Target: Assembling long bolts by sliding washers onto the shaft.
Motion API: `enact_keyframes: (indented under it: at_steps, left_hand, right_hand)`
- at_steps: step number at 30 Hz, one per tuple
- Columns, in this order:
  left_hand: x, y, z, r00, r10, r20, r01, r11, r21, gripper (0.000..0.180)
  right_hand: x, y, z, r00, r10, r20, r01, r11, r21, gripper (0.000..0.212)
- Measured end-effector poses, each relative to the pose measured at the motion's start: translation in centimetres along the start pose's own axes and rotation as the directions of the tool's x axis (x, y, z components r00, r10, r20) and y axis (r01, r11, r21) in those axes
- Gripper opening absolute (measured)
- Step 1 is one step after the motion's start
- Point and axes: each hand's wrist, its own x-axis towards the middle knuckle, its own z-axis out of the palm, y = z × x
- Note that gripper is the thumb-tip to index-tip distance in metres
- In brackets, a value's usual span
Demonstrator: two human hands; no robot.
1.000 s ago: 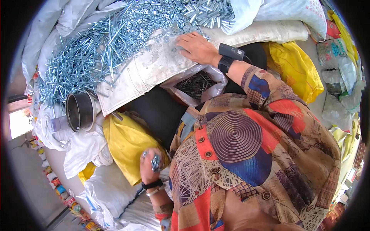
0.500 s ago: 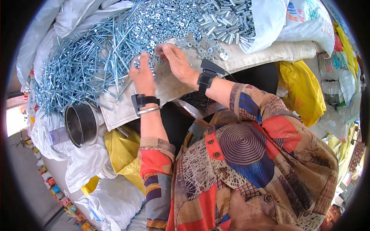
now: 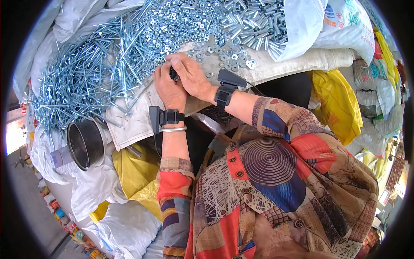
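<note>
My left hand (image 3: pixel 170 90) and my right hand (image 3: pixel 192 77) are together at the near edge of the piles, fingers curled in and touching. Between them shows a small black part (image 3: pixel 174 74), mostly covered by fingers; its kind is unclear. My left hand is closed on this part. The right fingers bend over the left fingertips, and whatever they pinch is hidden. Just beyond the hands lies a heap of small metal nuts (image 3: pixel 172 32). Flat washers (image 3: pixel 233 54) are scattered to the right of my right hand. Long thin bolts (image 3: pixel 86 77) lie tangled on the left.
Short metal sleeves (image 3: pixel 254 21) are piled at the far right beside a white woven sack (image 3: pixel 340 32). A pale cloth (image 3: pixel 293 62) lies under the hardware. A dark round pot (image 3: pixel 86 143) stands at the left near a yellow sack (image 3: pixel 138 168). Another yellow sack (image 3: pixel 336 103) is at the right.
My hands were apart and have come together. The left moved slightly right, the right slightly left and down. The black part now shows between them; nuts showed near the left fingertips before.
</note>
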Motion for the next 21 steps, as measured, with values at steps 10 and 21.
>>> enact_keyframes:
  at_steps: [10,21]
  left_hand:
    - [-0.1,1.9,-2.5,0.994,-0.072,0.083,0.077,0.995,-0.064,0.025]
    - [-2.7,1.5,-2.5,0.972,0.008,0.234,-0.032,0.994,0.101,0.058]
  right_hand:
    - [0.2,-0.2,-0.6,0.995,0.031,0.099,-0.029,0.999,-0.022,0.044]
    - [-2.3,-1.5,-6.1,0.951,-0.072,0.301,0.175,0.926,-0.333,0.039]
